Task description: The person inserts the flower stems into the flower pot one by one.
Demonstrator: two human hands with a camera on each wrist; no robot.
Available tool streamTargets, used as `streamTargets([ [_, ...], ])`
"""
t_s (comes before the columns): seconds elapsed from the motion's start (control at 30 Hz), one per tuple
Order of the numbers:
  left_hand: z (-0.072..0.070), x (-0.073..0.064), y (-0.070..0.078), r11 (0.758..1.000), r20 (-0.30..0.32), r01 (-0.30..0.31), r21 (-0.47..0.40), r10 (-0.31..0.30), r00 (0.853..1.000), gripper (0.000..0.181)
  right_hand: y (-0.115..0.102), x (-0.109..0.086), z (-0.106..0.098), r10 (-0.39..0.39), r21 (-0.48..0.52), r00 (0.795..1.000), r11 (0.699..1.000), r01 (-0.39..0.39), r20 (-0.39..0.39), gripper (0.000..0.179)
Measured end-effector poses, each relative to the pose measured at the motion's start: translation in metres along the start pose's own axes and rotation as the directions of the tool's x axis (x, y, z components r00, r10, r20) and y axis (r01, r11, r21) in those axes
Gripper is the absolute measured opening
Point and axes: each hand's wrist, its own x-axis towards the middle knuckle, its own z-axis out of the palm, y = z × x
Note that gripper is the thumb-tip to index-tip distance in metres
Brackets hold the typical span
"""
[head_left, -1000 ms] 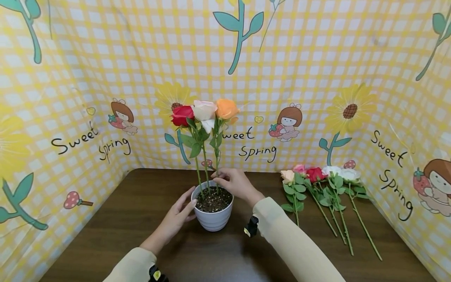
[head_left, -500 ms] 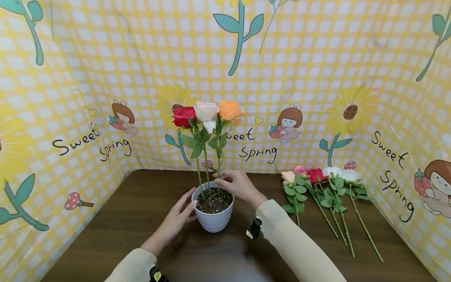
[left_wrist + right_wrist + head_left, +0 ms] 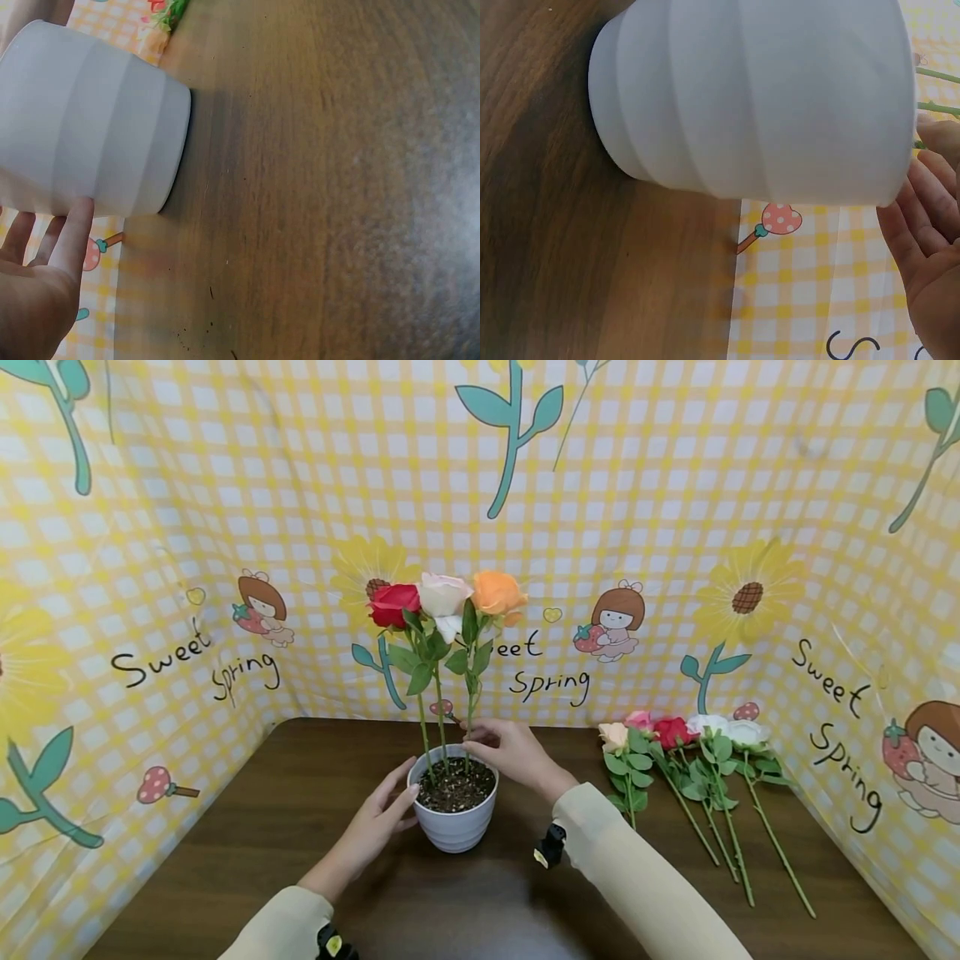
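Woodgrain table | left hand, fingers straight, touches ridged pot | right hand pinches stem

Roses in pot; loose roses right, on table.

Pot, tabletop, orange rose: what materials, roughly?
Pot: probably plastic, maybe ceramic; smooth, low-sheen white wall with stepped bands.
Tabletop: wood or wood-look laminate, satin; brown streaky grain, soft glare.
Orange rose: possibly fabric, matte; petals look evenly coloured, though a real bloom can't be ruled out.
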Motion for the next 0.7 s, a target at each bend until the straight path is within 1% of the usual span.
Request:
streamTargets([
  [0.13,-0.001,0.000,0.000,1.000,0.004,-0.005,-0.006,0.005,1.000,0.055,0.001,-0.005,-0.007,-0.014,-0.007,1.000,1.000,0.015,0.016,0.028],
  [0.33,0.000,0.000,0.000,1.000,0.002,-0.004,-0.009,0.004,1.000,0.055,0.007,-0.018,-0.020,-0.029,-0.034,0.999,0.999,0.030,0.041,0.028],
  [0.5,-0.001,0.000,0.001,1.000,0.003,-0.009,-0.002,0.009,1.000,0.055,0.017,-0.030,-0.030,-0.019,-0.051,0.999,0.998,0.021,0.045,0.026],
  [0.7,-0.002,0.001,0.000,1.000,0.003,0.009,0.008,-0.009,1.000,0.056,0.027,-0.045,-0.044,0.018,-0.062,0.999,0.998,-0.016,0.026,0.025],
])
